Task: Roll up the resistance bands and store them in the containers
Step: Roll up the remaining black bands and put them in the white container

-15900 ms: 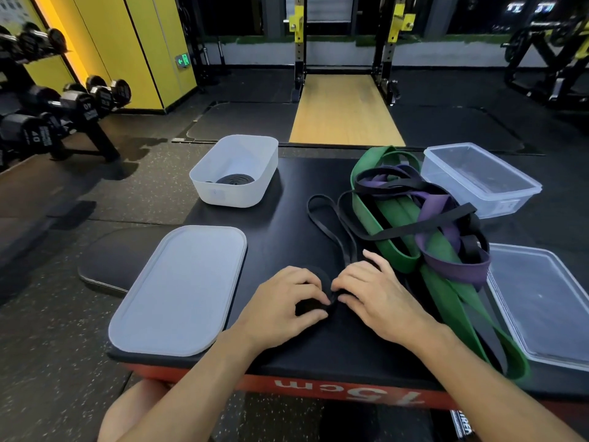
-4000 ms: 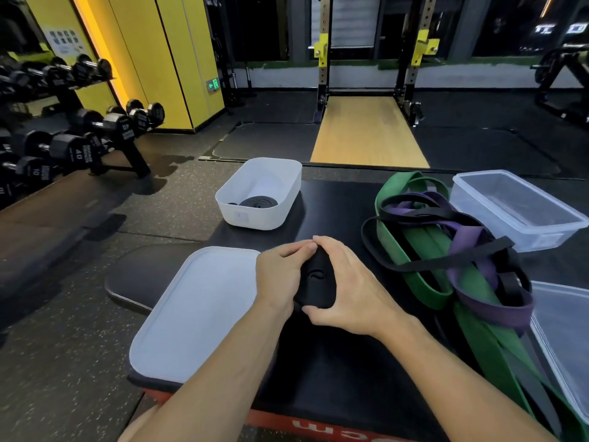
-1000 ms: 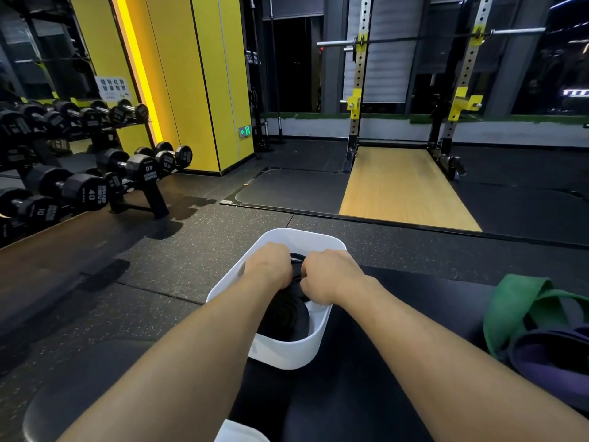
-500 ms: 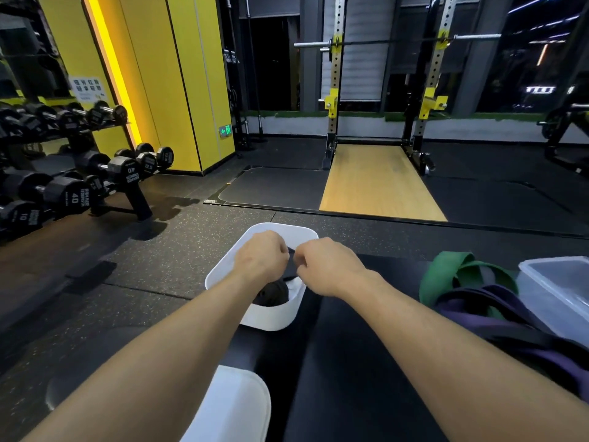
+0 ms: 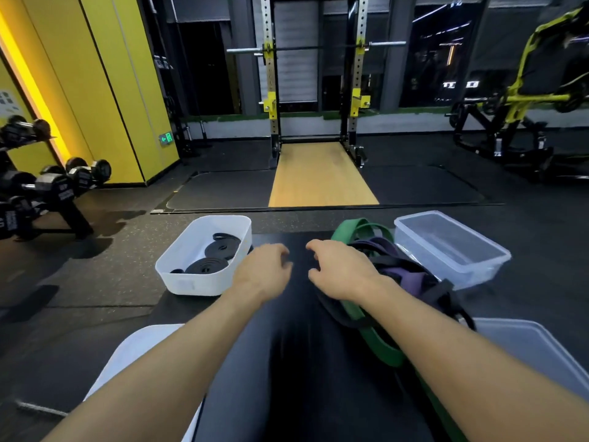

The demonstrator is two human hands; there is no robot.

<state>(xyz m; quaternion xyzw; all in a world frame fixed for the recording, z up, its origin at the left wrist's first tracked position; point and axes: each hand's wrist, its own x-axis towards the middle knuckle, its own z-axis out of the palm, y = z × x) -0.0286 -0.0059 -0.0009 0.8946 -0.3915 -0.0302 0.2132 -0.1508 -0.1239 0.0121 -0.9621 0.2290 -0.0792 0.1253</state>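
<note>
Hovering over black padded platform: left hand, right hand close together, fingers loosely curled, empty | coiled black rubber bands inside white plastic tub, touching platform's left edge | loose green-purple band tangle beside right hand.

Dim gym light; yellow glow at left; motion blur; wide-angle bending at edges.

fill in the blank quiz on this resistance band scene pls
1. The white container holds rolled bands coloured ___.
2. The clear container holds ___ bands.
3. The left hand and right hand both hold ___.
4. The widest unrolled band is ___.
Missing words: black; no; nothing; green.
</note>
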